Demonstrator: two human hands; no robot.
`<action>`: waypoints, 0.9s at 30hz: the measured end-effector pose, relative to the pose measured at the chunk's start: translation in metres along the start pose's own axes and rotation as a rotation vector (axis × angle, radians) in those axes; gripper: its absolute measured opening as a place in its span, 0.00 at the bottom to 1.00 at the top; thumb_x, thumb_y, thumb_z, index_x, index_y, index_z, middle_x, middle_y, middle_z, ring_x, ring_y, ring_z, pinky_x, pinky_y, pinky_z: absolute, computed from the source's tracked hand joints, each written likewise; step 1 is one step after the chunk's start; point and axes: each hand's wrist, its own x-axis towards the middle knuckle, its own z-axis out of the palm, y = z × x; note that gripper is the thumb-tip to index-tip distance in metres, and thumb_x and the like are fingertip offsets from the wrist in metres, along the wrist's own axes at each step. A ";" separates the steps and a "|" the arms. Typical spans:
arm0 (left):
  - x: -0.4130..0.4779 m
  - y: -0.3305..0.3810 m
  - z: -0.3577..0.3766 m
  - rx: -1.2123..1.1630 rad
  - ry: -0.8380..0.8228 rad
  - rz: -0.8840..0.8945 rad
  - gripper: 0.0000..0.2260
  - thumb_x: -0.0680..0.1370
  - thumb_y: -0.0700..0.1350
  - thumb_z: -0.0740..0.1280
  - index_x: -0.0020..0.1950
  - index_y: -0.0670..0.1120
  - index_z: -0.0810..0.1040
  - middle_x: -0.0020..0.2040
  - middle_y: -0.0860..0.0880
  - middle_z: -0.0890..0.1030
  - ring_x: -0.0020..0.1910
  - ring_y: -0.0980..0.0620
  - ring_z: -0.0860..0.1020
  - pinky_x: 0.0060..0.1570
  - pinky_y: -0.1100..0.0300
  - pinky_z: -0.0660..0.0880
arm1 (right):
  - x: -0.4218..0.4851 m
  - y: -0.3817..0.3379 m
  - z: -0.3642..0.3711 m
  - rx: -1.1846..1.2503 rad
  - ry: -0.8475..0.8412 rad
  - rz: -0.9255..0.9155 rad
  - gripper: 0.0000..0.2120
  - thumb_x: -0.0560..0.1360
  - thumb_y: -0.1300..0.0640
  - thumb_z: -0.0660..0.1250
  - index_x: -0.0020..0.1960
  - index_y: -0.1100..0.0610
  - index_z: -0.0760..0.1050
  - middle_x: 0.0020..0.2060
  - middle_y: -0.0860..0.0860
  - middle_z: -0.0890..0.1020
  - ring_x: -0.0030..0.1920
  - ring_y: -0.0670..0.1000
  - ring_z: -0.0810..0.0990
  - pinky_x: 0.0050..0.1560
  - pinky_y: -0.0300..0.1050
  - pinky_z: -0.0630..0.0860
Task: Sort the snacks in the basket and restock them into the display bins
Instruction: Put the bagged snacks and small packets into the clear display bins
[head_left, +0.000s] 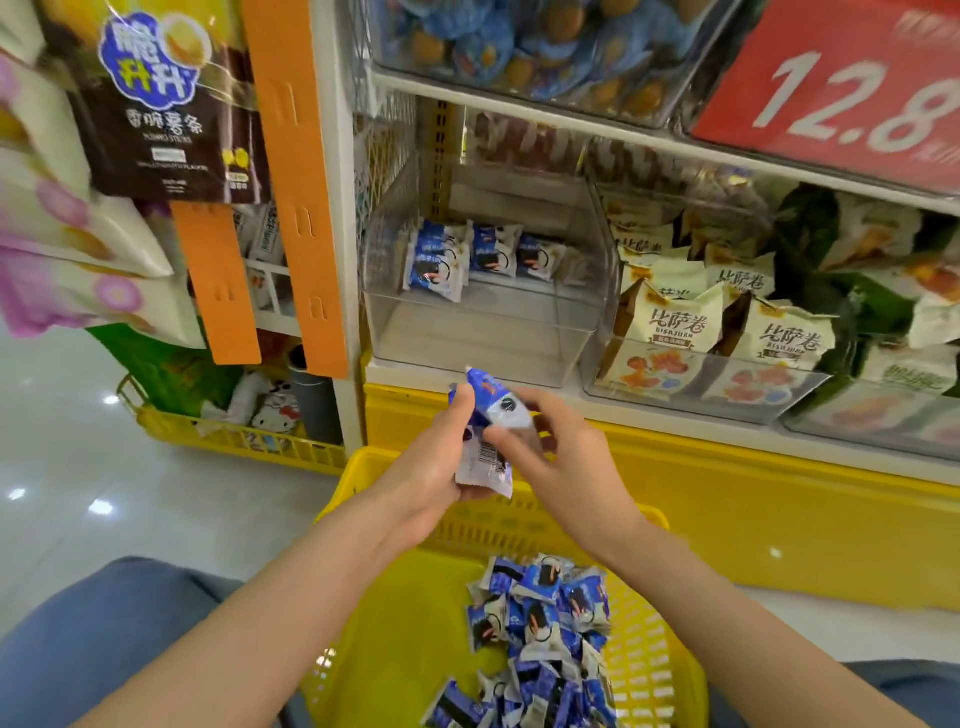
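Head camera looked down on our two bare hands, which met above a yellow slatted plastic basket (400, 613). Our left hand (431, 467) gripped a small stack of blue-and-white foil snack packets (485, 441), with its fingers curled round the stack's left side. Our right hand (563, 457) pinched the same stack from the right, thumb and fingertips closed on the wrappers. The stack was in the air over the basket's far rim, in front of the shelf's yellow base panel (727, 499) and just below a clear acrylic display bin (478, 343). That bin was mostly bare at the front, and a short row of matching blue-and-white packets (467, 257) stood upright against its back. A loose heap of the same blue-and-white packets (545, 629) lay in the right half of the basket, under our right forearm. In the bin just to the right we saw cream-coloured packets with orange and blue print (670, 325), and beyond them green-and-white bags (883, 291), though motion blur hid their detail. A red price sign with white numerals (831, 88) hung at the upper right. Above the clear bin sat another bin of blue round-printed snacks (493, 47). To the left, orange plastic strips (291, 182) ran down the shelf post beside a hanging brown snack bag (156, 104). A second yellow basket (234, 441) sat on the pale glossy floor (78, 467). Our blue-trousered knee (93, 639) showed at the lower left.
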 end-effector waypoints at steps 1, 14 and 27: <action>0.001 0.004 -0.002 -0.027 0.018 -0.020 0.22 0.81 0.57 0.49 0.63 0.46 0.73 0.54 0.42 0.80 0.44 0.49 0.77 0.41 0.57 0.73 | 0.005 -0.004 -0.003 0.085 0.036 0.048 0.12 0.73 0.44 0.64 0.54 0.48 0.72 0.43 0.43 0.80 0.43 0.38 0.80 0.37 0.30 0.74; 0.031 0.047 -0.029 0.000 0.128 0.096 0.11 0.78 0.48 0.63 0.60 0.52 0.73 0.51 0.48 0.82 0.47 0.50 0.80 0.44 0.56 0.75 | 0.077 -0.023 -0.032 0.285 -0.279 0.467 0.10 0.76 0.49 0.64 0.54 0.53 0.74 0.43 0.47 0.85 0.40 0.43 0.83 0.36 0.32 0.76; 0.051 0.074 -0.070 0.071 0.382 0.315 0.11 0.79 0.49 0.62 0.60 0.50 0.70 0.50 0.54 0.78 0.43 0.61 0.77 0.28 0.73 0.69 | 0.194 -0.019 -0.042 -0.086 0.014 0.294 0.07 0.69 0.50 0.73 0.40 0.51 0.78 0.27 0.40 0.81 0.28 0.35 0.77 0.24 0.26 0.68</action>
